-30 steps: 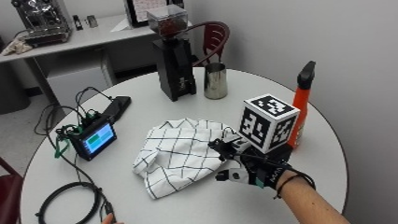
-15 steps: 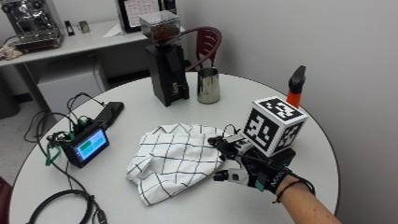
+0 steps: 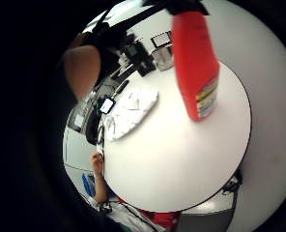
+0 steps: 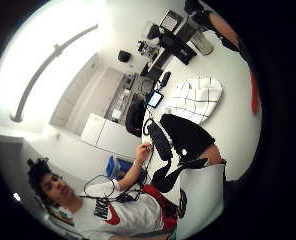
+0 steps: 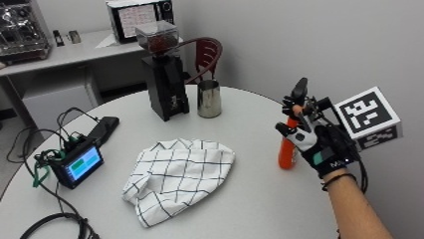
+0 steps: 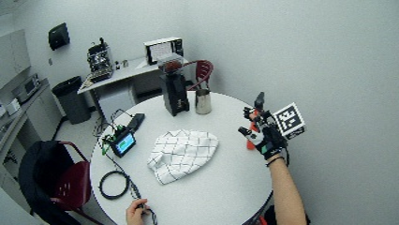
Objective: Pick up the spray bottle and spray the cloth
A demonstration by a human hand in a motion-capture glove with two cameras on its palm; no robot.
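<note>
Spray bottle (image 5: 287, 152): orange-red body with black trigger head, standing upright near the far right edge of the round white desk (image 5: 265, 199), its base seeming to be resting on the surface, though the hand is covering part of it. Right hand (image 5: 311, 139): gloved in black, reaching in at the bottle's neck and head with the fingers partly curled beside it; whether they are actually closing round the bottle cannot be told, as the outside views are showing only the back of the hand. In the little finger side palm view the bottle (image 3: 195, 63) is filling much of the picture, lying close to the palm. Cloth (image 5: 179, 177): white with a dark grid pattern, lying crumpled in the middle of the desk, well apart from the bottle. Behind the cloth, a black coffee grinder (image 5: 164, 74) is standing beside a steel pitcher (image 5: 209, 98). Toward the left edge, a small screen device (image 5: 76, 167) with cables is sitting near a coiled black cable (image 5: 56, 230). The bare hand (image 6: 137, 216) is resting at the near edge of the desk.
</note>
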